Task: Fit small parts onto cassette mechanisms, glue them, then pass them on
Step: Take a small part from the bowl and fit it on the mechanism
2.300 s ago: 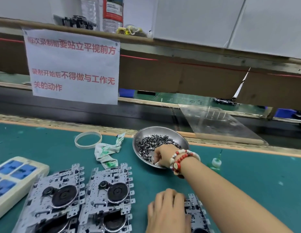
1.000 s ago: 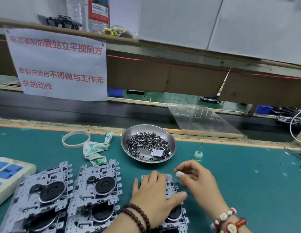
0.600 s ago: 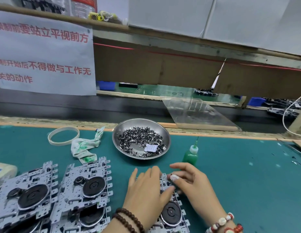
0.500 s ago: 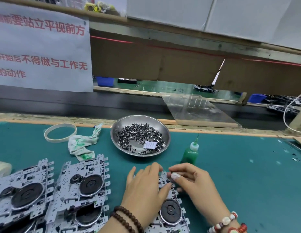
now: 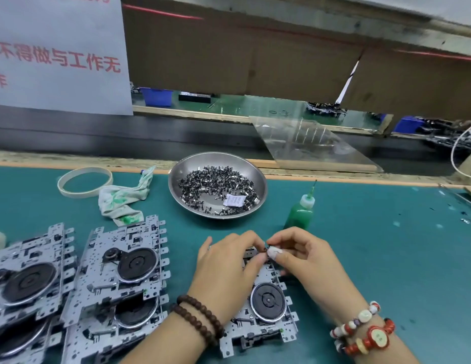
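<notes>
Since half a second ago both hands have lifted off the plate and met above its far end; left hand (image 5: 226, 269) has fingers curled, tips against the right's; right hand (image 5: 302, 258) pinches a small dark part (image 5: 266, 249) between bandaged thumb and forefinger; cassette mechanism (image 5: 266, 311) lies flat on the green counter (image 5: 387, 245) beneath both hands; metal bowl (image 5: 259, 185) of small parts sits beyond them; green glue bottle (image 5: 298, 212) stands upright just right of the bowl, near the right hand; two stacks of mechanisms (image 5: 118, 271) lie to the left; stained rag (image 5: 121, 198) and tape ring (image 5: 84, 181) sit behind them.
</notes>
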A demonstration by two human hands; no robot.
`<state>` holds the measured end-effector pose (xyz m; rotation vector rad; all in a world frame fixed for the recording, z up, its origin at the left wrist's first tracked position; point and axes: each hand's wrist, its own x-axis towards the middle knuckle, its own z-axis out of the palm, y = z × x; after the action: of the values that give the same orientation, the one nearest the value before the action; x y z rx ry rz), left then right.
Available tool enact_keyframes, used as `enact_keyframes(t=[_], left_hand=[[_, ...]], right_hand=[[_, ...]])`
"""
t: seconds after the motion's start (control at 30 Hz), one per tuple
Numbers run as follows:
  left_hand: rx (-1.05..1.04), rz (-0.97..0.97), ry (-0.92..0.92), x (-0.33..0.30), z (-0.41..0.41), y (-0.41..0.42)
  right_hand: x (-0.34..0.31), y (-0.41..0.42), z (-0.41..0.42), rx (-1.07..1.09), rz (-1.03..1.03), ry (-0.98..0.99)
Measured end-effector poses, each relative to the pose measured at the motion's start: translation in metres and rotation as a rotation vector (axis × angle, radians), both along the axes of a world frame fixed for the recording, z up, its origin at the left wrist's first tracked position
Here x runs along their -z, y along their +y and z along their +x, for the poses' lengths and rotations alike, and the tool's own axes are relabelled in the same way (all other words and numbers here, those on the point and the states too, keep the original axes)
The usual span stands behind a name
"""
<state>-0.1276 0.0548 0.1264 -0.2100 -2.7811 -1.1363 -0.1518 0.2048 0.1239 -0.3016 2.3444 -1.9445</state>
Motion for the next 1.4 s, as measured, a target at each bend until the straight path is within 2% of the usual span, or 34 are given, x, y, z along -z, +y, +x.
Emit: enact_keyframes(t=[0.23,0.53,0.83,1.2,1.3,1.4], left_hand=[[-0.032,0.148,0.014,-0.0022,0.0007,0.0004],[-0.082,0.158,-0.053,-0.0045,-0.0015,0.0010],[-0.079,0.169,-0.089,-0.0062,-0.0015,0.0000],[-0.041,0.168,-0.059,-0.0062,-0.0010,0.0009],[-0.049,0.162,-0.062,-0.0066,-0.0002,0.0010],[-0.048,0.171,-0.080,-0.0059,-0.0019,0.0001]], right_hand=[[0.0009,-0.0033,0.0004,0.002,0.031,0.028],[-0.0017,-0.0038,0.0037,-0.007,0.277,0.271],[-0.0026,-0.0063,0.0050,0.038,0.353,0.363],[-0.0008,-0.0047,0.0010,0.046,0.315,0.252],[-0.0027,-0.0051,0.0038,0.041,0.280,0.279],[-0.0035,-0.0061,0.0037,0.030,0.350,0.325]])
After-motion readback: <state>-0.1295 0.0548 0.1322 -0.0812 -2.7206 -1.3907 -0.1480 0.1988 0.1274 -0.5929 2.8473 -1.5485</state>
